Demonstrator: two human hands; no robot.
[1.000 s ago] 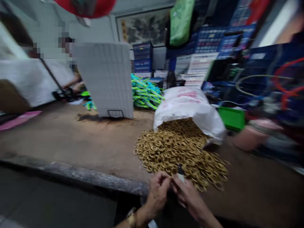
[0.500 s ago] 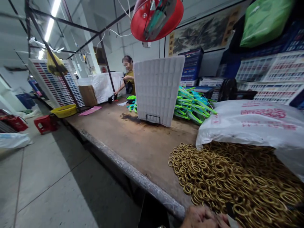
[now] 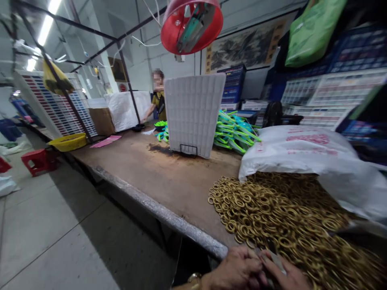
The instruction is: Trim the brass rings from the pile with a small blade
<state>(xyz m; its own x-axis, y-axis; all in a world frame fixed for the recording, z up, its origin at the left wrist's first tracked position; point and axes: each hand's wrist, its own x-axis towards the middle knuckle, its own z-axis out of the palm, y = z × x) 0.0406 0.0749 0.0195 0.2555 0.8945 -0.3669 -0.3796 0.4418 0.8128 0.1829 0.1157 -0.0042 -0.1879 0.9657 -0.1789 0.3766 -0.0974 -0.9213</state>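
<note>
Starting far left, off the bench: 1 red stool (image 3: pixel 38 160) on the floor, then 1 yellow basin (image 3: pixel 67 141) at the bench's (image 3: pixel 157 177) far left corner, w/ a pink sheet (image 3: pixel 105 141) lying flat beside it. A co-worker (image 3: pixel 157 105) stands at the far end, one arm stretched to something dark on the bench; can't tell what. Mid-bench, near the back edge, 1 white crate (image 3: pixel 193 112) stands upright, prob. parked there to keep the front edge free. Overhead hangs 1 red basin (image 3: pixel 191 25), tools inside. Behind the crate, toward the back edge, a heap of green/blue straps (image 3: pixel 234 132), too tangled to count. Right half: 1 white sack (image 3: pixel 302 157) lies on its side, mouth facing the front edge, so the brass rings (image 3: pixel 272 217) spill out within reach, far too many to count. At the front edge, bottom of view, left hand (image 3: pixel 238 270) & right hand (image 3: pixel 290 276) sit touching each other, fingers curled narrow round a small grey piece (image 3: pixel 276 262) pinched between them, just beside the ring pile. Grip looks closed on both, though the piece itself is too blurred to name. Gold watch (image 3: pixel 194 278) on the left wrist.
</note>
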